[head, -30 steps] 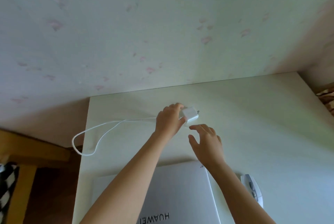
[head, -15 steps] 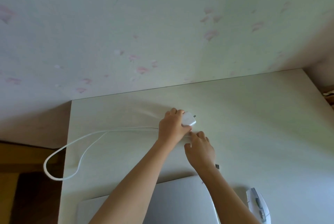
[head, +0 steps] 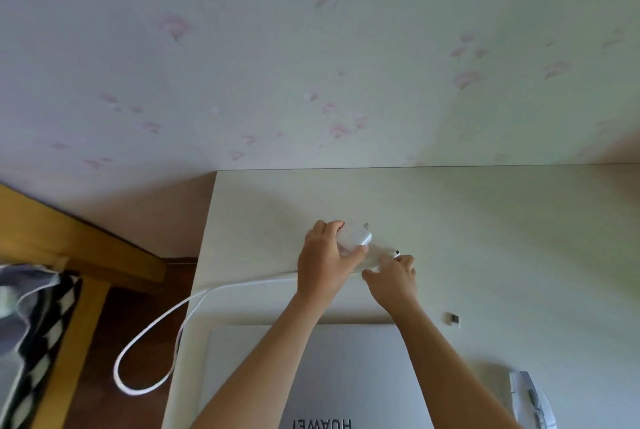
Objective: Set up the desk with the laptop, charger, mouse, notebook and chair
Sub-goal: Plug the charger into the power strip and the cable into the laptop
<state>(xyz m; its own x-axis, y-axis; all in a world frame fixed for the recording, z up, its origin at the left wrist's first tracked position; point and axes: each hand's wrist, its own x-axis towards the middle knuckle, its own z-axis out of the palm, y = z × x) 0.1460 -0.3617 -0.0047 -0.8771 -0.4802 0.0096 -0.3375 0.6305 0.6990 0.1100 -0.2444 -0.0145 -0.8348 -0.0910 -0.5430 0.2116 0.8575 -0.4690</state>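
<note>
My left hand (head: 325, 262) grips the white charger brick (head: 355, 236) on the pale desk (head: 502, 238), its metal prongs pointing up right. My right hand (head: 393, 278) pinches the cable's plug end (head: 396, 253) just right of the brick. The white cable (head: 166, 317) runs left from under my left hand and hangs in a loop over the desk's left edge. A closed silver laptop (head: 363, 376) lies near me under my forearms. A white mouse (head: 531, 401) rests at the lower right.
A small dark USB dongle (head: 453, 318) lies on the desk right of my right arm. Flowered wallpaper rises behind the desk. A wooden frame (head: 69, 245) and a black-and-white patterned cloth (head: 34, 317) stand to the left over dark floor.
My right hand has moved up and right and now holds the cable's plug end. The view has swung left, showing the wooden frame and cloth. My left hand still holds the brick.
</note>
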